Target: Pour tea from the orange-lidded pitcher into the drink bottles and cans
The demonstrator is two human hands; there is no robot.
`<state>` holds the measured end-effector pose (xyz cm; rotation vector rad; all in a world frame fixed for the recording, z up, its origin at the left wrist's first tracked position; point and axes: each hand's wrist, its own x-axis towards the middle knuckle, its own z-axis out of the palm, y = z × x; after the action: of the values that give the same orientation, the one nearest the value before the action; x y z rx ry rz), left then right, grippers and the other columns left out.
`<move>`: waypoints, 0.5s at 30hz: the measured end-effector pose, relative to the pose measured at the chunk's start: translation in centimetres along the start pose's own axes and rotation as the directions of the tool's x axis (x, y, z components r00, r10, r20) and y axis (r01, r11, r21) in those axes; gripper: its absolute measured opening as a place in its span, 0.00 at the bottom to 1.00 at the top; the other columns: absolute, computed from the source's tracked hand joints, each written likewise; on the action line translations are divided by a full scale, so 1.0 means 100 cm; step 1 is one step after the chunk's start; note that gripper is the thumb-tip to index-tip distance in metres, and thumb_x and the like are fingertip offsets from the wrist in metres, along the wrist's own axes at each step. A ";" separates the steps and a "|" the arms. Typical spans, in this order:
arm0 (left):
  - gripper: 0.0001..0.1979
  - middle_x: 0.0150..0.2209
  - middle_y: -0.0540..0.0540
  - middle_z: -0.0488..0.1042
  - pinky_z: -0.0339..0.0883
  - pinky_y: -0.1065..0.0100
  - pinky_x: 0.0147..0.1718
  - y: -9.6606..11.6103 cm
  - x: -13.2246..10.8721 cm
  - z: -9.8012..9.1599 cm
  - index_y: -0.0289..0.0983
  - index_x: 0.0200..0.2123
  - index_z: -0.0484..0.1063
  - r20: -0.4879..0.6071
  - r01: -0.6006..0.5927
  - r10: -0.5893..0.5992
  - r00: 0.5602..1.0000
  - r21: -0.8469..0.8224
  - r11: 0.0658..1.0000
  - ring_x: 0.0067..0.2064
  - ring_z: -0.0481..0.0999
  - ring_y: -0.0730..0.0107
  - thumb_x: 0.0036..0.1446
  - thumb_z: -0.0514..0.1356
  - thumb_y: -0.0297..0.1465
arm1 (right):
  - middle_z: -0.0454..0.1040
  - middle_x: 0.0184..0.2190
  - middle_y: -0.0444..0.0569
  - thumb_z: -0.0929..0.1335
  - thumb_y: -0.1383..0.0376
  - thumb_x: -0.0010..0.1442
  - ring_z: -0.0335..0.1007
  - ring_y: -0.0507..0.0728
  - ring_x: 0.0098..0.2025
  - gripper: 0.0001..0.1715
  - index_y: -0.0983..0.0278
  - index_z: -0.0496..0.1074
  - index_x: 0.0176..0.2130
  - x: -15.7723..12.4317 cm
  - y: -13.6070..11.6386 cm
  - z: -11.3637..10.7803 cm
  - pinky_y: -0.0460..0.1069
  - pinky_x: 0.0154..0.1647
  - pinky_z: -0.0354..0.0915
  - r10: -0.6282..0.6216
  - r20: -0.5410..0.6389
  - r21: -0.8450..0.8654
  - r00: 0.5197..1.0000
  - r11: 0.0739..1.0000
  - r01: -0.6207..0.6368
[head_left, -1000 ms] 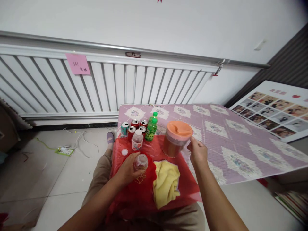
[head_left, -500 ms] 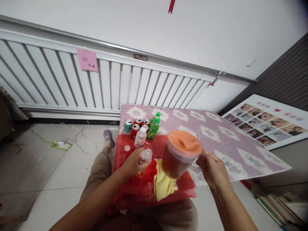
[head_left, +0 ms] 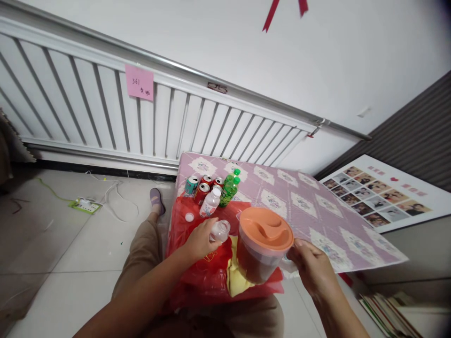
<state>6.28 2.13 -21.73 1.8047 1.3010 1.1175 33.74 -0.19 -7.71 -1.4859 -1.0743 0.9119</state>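
Note:
My left hand (head_left: pixel 202 244) is closed around a small clear bottle (head_left: pixel 220 231), uncapped, its mouth tilted toward the right. Fingers of my right hand (head_left: pixel 313 265) wrap the handle of a clear pitcher (head_left: pixel 259 263) with an orange lid (head_left: pixel 266 228) and brownish liquid inside. The pitcher is held above a yellow cloth (head_left: pixel 237 277), just right of the bottle and apart from it. Behind my left hand stands a white bottle (head_left: pixel 210 203) with a white cap, and a loose white cap (head_left: pixel 189 217) lies on the red plastic sheet (head_left: pixel 197 286).
Several drink cans (head_left: pixel 202 193) and two green bottles (head_left: pixel 230 190) stand at the back left of the table with its purple patterned cover (head_left: pixel 285 220). A white radiator (head_left: pixel 141 126) runs along the wall. A photo board (head_left: pixel 384 192) leans at the right.
My right hand has lowered the pitcher and brought it nearer the small bottle. The small bottle leans further to the right. The camera view has shifted slightly.

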 end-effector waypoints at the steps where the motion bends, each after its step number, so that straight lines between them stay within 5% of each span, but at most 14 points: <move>1: 0.35 0.59 0.38 0.70 0.65 0.52 0.60 0.000 0.000 0.000 0.39 0.61 0.61 -0.001 -0.002 0.002 1.000 -0.001 1.000 0.59 0.71 0.51 0.49 0.66 0.31 | 0.61 0.16 0.41 0.78 0.44 0.36 0.55 0.50 0.21 0.30 0.63 0.67 0.16 0.000 0.000 0.000 0.46 0.21 0.56 0.005 0.002 -0.018 1.000 1.000 -0.005; 15: 0.37 0.60 0.38 0.68 0.65 0.52 0.59 0.001 0.000 0.000 0.40 0.61 0.59 0.020 0.011 -0.011 1.000 -0.013 1.000 0.59 0.70 0.50 0.48 0.68 0.31 | 0.60 0.17 0.40 0.73 0.43 0.47 0.53 0.50 0.22 0.29 0.63 0.67 0.18 0.002 -0.010 -0.005 0.46 0.23 0.51 0.028 0.128 -0.277 0.991 0.961 0.008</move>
<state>6.29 2.14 -21.62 1.7929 1.2877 1.0973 34.11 -0.09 -6.64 -1.6787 -1.3351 0.9033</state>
